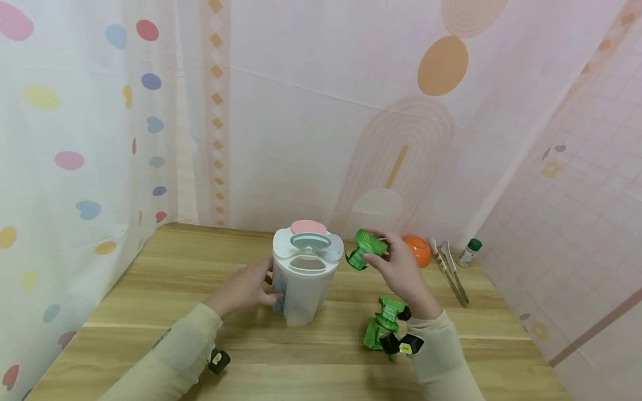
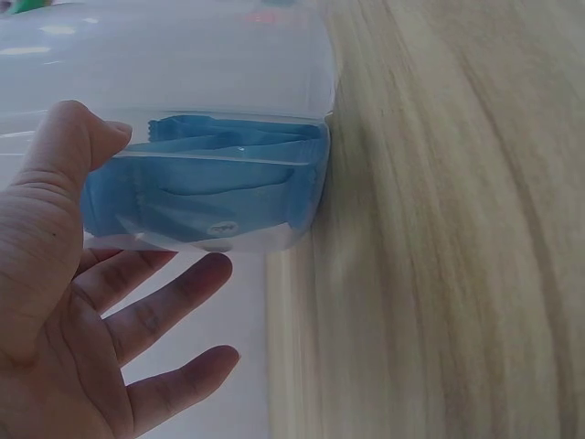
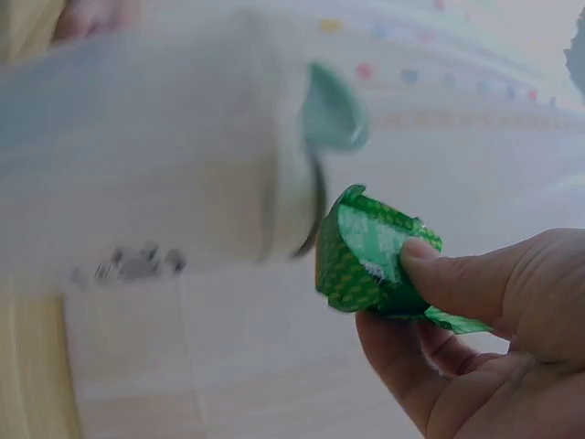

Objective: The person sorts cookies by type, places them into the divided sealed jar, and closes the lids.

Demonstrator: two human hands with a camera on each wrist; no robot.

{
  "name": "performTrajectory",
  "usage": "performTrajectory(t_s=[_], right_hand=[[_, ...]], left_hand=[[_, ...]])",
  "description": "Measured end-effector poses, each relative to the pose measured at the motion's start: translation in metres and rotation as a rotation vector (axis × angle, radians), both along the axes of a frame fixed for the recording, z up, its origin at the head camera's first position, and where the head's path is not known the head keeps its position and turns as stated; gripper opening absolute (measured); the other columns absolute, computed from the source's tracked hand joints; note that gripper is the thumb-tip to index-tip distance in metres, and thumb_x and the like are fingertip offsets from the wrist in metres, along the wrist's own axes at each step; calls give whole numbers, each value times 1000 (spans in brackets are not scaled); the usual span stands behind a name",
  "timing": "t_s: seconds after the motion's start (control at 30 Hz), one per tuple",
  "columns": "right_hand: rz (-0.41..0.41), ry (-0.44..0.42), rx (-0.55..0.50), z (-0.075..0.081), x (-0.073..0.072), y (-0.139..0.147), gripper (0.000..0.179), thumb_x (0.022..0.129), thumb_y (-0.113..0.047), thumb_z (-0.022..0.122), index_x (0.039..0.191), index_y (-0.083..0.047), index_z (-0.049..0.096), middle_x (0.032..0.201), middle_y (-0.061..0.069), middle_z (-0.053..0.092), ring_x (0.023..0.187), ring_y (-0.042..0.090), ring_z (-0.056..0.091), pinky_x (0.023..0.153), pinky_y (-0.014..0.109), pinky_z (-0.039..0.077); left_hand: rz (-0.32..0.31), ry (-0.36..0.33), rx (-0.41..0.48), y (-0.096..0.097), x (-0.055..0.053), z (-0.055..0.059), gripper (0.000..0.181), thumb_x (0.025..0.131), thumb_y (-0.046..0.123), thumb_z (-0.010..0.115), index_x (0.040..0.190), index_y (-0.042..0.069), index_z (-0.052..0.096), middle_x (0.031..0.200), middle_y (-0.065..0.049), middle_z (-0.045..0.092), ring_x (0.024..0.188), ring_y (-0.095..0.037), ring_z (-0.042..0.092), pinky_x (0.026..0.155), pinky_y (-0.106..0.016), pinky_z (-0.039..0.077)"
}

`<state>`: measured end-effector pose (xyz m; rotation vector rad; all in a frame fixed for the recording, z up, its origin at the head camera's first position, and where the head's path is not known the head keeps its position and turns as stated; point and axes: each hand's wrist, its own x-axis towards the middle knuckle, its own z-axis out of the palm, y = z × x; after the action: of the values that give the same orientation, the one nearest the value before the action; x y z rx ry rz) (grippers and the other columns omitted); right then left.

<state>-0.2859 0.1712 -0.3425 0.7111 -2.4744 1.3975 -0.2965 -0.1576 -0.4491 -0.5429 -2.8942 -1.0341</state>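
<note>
A white translucent divided canister (image 1: 307, 292) stands upright on the table, its pale green flap (image 1: 311, 241) raised behind an opening and a pink flap (image 1: 308, 226) at the back. My left hand (image 1: 246, 289) holds the canister's left side, thumb against the front wall and fingers round the back. Behind that wall lie blue wrapped packets (image 2: 219, 187). My right hand (image 1: 398, 267) pinches a green wrapped packet (image 1: 368, 248) between thumb and fingers, to the right of the lid and apart from the opening. More green packets (image 1: 388, 314) lie below my right wrist.
An orange bowl (image 1: 419, 250) lies at the back right, partly behind my right hand. Beside it are tongs (image 1: 451, 273) and a small green-capped bottle (image 1: 470, 252). Patterned curtains (image 1: 301, 111) border the wooden table (image 1: 281, 373).
</note>
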Motion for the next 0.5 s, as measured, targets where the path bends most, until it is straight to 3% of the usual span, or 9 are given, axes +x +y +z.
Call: performTrajectory(t_s=[0.17,0.37,0.5], right_hand=[[88,5,-148,10,8,-9,50,91,4,71,139,0,54,126,19,60,103,21,60,81,23,55],[172,2,-264,9,12,-28,49,89,12,69,135,8,51,123,24,59,97,12,61,80,22,56],[174,-2,-283,7,15,-41,48,90,10,69,133,6,50,119,23,60,96,13,62,78,23,56]], left_hand=[[-1,-3,8,1,0,-1,65,77,26,86,132,17,52,123,-6,67,102,-23,68,80,-49,56],[6,-4,-1,0,0,-4,63,77,27,87,129,17,54,118,-5,68,99,-21,68,79,-49,56],[9,-9,-3,1,0,-4,64,77,27,87,130,18,53,118,-5,68,99,-21,68,79,-49,55]])
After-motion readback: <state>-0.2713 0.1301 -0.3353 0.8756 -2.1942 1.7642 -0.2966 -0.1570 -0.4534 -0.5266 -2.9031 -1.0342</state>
